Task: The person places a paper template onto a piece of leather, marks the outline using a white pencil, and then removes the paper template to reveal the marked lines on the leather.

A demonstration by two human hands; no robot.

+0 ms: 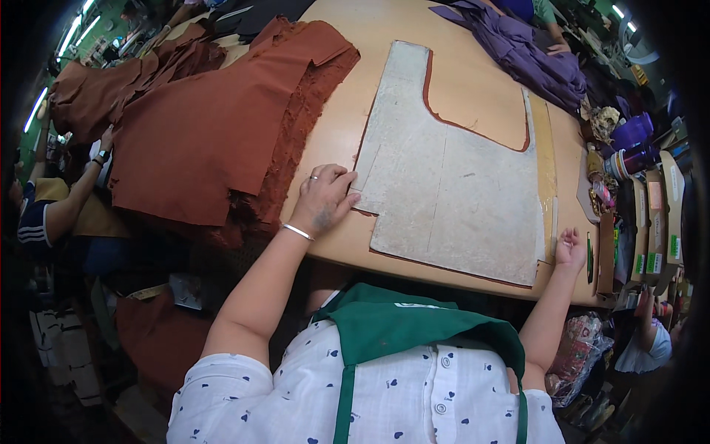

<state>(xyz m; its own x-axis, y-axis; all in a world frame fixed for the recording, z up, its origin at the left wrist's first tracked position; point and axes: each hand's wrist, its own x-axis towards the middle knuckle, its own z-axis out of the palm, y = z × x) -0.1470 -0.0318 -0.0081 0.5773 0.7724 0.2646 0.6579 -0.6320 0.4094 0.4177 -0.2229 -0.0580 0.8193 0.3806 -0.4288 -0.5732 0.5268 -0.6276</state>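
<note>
A large pale grey pattern template with a curved cut-out lies flat on the table in front of me. Thin rust-brown edges of fabric show from beneath it along the cut-out and the lower side. My left hand rests at the template's left edge, fingers spread and fingertips touching it, holding nothing. Beside the template's lower right corner is my right hand, its fingers curled in; whether something small is between them is hidden. Close to that hand lies a slim green pen-like tool.
Stacked rust-brown cloth with frayed edges covers the table's left side. Purple cloth lies at the far right. Cardboard boxes and purple containers crowd the right edge. A co-worker's arm reaches in at the left.
</note>
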